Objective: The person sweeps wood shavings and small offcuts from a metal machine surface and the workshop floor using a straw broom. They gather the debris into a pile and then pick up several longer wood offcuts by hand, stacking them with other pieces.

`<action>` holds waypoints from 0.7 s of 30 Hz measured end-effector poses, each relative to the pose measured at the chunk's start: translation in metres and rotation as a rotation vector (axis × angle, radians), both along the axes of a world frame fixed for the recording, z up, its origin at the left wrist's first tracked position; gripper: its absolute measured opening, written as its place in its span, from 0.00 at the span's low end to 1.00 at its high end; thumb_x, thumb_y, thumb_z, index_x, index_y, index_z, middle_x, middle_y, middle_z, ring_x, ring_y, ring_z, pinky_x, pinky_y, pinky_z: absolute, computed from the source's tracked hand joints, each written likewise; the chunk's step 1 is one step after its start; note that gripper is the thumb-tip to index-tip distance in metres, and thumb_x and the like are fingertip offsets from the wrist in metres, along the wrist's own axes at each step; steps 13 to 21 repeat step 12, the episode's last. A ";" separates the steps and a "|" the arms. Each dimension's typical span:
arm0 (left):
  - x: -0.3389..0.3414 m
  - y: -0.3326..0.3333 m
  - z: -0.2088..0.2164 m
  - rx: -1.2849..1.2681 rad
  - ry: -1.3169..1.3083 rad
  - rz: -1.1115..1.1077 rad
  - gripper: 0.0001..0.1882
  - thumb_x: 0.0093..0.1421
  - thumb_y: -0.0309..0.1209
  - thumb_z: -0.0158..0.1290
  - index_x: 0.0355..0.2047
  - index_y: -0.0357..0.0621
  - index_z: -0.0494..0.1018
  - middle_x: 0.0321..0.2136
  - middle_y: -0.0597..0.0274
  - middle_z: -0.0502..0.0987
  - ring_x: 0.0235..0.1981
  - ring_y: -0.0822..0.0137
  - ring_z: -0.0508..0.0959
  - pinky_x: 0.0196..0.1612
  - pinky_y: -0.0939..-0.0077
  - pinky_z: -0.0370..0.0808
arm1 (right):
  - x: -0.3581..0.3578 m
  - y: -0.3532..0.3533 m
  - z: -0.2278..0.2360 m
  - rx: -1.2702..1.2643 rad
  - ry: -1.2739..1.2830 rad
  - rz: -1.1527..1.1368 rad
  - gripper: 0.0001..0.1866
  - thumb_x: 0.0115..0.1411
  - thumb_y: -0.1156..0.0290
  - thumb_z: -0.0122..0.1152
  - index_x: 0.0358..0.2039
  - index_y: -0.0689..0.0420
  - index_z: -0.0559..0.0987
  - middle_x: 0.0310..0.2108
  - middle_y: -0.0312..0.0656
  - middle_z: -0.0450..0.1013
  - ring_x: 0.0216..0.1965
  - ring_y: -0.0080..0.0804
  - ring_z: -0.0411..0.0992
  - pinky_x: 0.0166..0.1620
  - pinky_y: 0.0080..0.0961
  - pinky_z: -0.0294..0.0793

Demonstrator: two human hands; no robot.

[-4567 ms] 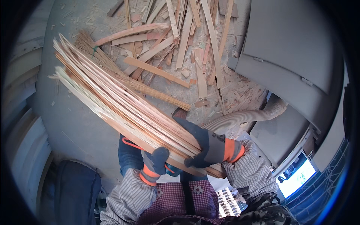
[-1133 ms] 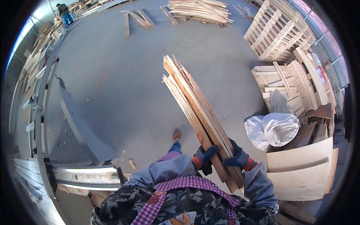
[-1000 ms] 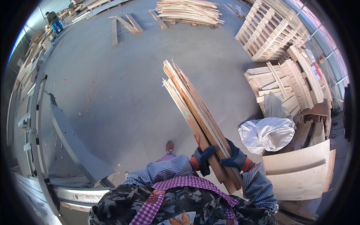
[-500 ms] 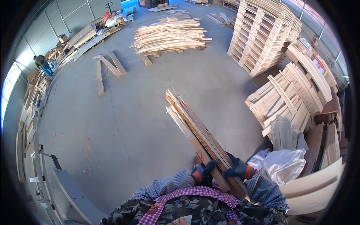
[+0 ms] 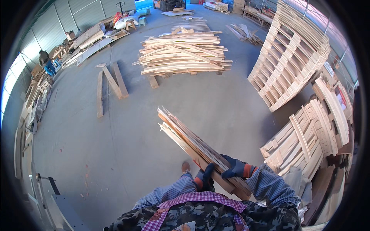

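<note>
A bundle of long, thin wooden strips (image 5: 192, 142) slants up and to the left in front of me, its far ends splintered and uneven. My left hand (image 5: 205, 178), in a dark glove with an orange cuff, grips the bundle from its near left side. Gloved the same way, my right hand (image 5: 236, 169) is wrapped over the right side, close to the lower end. Both sets of fingers are closed on the wood, partly hidden by it. One of my shoes (image 5: 185, 166) shows on the floor below.
Ahead lies a wide pile of wooden strips (image 5: 185, 54). A tall stack of pallets (image 5: 287, 57) stands at the right, above stacked boards (image 5: 296, 142). Loose planks (image 5: 117, 82) lie on the floor at left. A person (image 5: 46, 63) bends near the left wall; a forklift (image 5: 169, 4) is far back.
The strip pile and pallets appear nearer and lower as I move forward. The bundle has swung slightly left and flatter, still in both hands. A shoe has come into view.
</note>
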State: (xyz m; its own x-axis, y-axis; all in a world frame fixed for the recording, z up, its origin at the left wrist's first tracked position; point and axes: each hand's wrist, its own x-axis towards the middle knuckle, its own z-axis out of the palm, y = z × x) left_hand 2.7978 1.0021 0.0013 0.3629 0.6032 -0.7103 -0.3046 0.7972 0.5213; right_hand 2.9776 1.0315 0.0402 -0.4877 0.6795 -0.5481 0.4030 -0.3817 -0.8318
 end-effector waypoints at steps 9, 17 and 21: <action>0.050 0.212 -0.035 0.440 -0.138 0.064 0.29 0.49 0.50 0.53 0.46 0.48 0.61 0.31 0.54 0.71 0.33 0.63 0.73 0.34 0.74 0.72 | 0.044 0.185 0.005 0.101 -0.028 -0.176 0.49 0.36 0.57 0.67 0.56 0.60 0.54 0.52 0.50 0.59 0.53 0.39 0.59 0.55 0.31 0.56; 0.059 0.276 -0.062 0.331 -0.184 0.104 0.36 0.49 0.48 0.54 0.53 0.50 0.51 0.39 0.52 0.68 0.39 0.62 0.71 0.40 0.73 0.70 | 0.056 0.263 -0.012 -0.002 0.042 -0.182 0.48 0.37 0.58 0.66 0.57 0.60 0.54 0.52 0.50 0.59 0.54 0.40 0.58 0.56 0.32 0.55; 0.059 0.276 -0.062 0.331 -0.184 0.104 0.36 0.49 0.48 0.54 0.53 0.50 0.51 0.39 0.52 0.68 0.39 0.62 0.71 0.40 0.73 0.70 | 0.056 0.263 -0.012 -0.002 0.042 -0.182 0.48 0.37 0.58 0.66 0.57 0.60 0.54 0.52 0.50 0.59 0.54 0.40 0.58 0.56 0.32 0.55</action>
